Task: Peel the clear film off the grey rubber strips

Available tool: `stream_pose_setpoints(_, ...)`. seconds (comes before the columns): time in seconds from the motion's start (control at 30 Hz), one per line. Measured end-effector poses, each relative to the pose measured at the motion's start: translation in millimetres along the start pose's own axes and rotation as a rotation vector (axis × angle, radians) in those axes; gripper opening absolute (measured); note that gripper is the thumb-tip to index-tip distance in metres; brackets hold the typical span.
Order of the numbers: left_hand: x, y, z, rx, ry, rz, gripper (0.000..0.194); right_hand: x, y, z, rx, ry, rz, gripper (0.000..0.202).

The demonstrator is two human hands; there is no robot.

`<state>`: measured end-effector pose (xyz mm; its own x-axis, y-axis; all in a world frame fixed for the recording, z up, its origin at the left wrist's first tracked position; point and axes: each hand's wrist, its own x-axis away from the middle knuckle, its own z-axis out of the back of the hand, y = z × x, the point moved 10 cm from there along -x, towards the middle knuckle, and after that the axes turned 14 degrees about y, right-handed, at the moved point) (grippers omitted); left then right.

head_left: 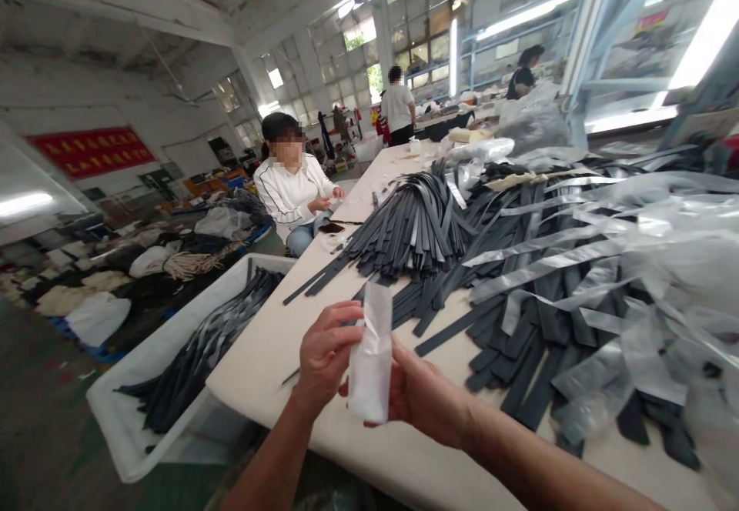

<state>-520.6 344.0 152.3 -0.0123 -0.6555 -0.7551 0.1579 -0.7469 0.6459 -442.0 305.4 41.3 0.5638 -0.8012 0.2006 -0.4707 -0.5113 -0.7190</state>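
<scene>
Above the near edge of the table, a narrow, whitish translucent plastic sleeve is held upright between my two hands. My left hand grips its left side, with fingers bent against the upper part. From the right, my right hand closes on the lower part; most of its fingers are hidden behind the plastic. Past the hands lies a heap of dark grey flat strips. Further right, more dark strips lie under long clear plastic sleeves.
A cream-topped table runs away from me. At its left stands a white bin holding dark strips. A seated person works at the table's left side, near a phone. Large clear plastic bags crowd the right.
</scene>
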Motion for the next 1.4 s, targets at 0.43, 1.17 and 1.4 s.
stream_pose_setpoints(0.43, 39.6, -6.7, -9.4, -0.211, 0.041, -0.077, 0.025, -17.3, -67.7, 27.1, 0.145, 0.313, 0.278, 0.044)
stream_pose_setpoints(1.17, 172.1, -70.0, -49.6, 0.296, 0.095, 1.121, 0.046, -16.4, -113.7, 93.0, 0.37, 0.706, 0.552, 0.022)
stream_pose_setpoints(1.4, 179.5, -62.8, -40.3, 0.13, -0.15, 1.152, 0.037, -14.4, -120.4, 93.4, 0.355, 0.691, 0.592, 0.022)
